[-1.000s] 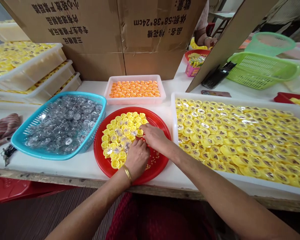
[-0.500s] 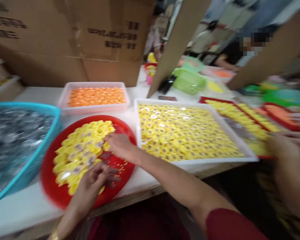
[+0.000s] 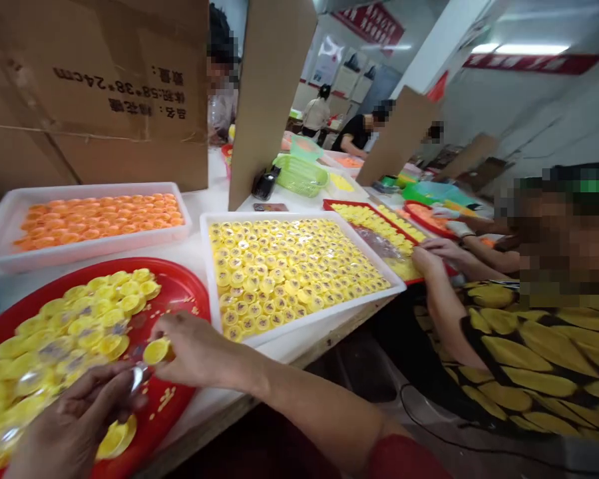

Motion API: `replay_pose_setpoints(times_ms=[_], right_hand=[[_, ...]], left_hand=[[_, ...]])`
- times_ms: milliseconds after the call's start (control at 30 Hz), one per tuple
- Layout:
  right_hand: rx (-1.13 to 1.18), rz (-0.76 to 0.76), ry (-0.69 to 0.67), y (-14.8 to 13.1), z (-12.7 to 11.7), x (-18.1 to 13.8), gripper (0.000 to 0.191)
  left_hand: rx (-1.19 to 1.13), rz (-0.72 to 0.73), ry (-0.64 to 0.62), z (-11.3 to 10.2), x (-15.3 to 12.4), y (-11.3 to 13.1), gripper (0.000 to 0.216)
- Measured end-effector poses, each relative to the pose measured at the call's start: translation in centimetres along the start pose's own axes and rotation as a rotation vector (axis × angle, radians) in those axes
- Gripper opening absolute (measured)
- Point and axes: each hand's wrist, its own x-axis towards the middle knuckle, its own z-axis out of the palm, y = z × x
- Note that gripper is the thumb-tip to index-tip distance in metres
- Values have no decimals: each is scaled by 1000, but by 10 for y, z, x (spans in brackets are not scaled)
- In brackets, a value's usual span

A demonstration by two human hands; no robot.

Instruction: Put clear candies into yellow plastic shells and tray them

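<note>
My right hand point(image 3: 192, 349) is closed on a small yellow cup point(image 3: 156, 351), its round opening towards me. Low on the left, my left hand point(image 3: 80, 416) pinches a small clear, shiny piece point(image 3: 138, 378) close beside that cup. Both hands are over a round red tray point(image 3: 187, 276). Many yellow cups point(image 3: 87, 309) are heaped in the tray's left part, some with clear film-like pieces on them. Yellow crumbs point(image 3: 166, 397) lie on the tray's bare right side. Another yellow cup point(image 3: 116, 439) rests below my left fingers.
Right of the red tray stands a white tray point(image 3: 207, 266) filled with rows of yellow cups. Behind is a white tray point(image 3: 2, 229) of orange pieces. Cardboard panels point(image 3: 274, 86) stand upright on the table. A co-worker point(image 3: 519, 346) sits at my right, hands by a red-edged tray point(image 3: 329, 203).
The view has swung right, so the trays appear further left. My right hand has lifted a yellow cup from the heap, and a clear piece now shows in my left fingers.
</note>
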Motion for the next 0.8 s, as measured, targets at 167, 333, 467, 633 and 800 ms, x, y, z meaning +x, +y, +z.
replay_pose_setpoints(times_ms=[167,333,467,633,800], right_hand=[[485,154,182,-1,24,-11,20],[723,227,103,6,41,-9,25],[736,244,87,1,41,-9,27],[781,239,81,-4,42,-7,29],[868,187,50,-6,43,-6,29]], left_hand=[[-314,100,-51,3,-12,-4,47],[-529,153,-114,-1,-4,-12,36],[-587,156,-129,-2,-2,-16,32],[-667,130,-170,-3,4,-19,31],[-669,178,-153,-5,5,-21,27]])
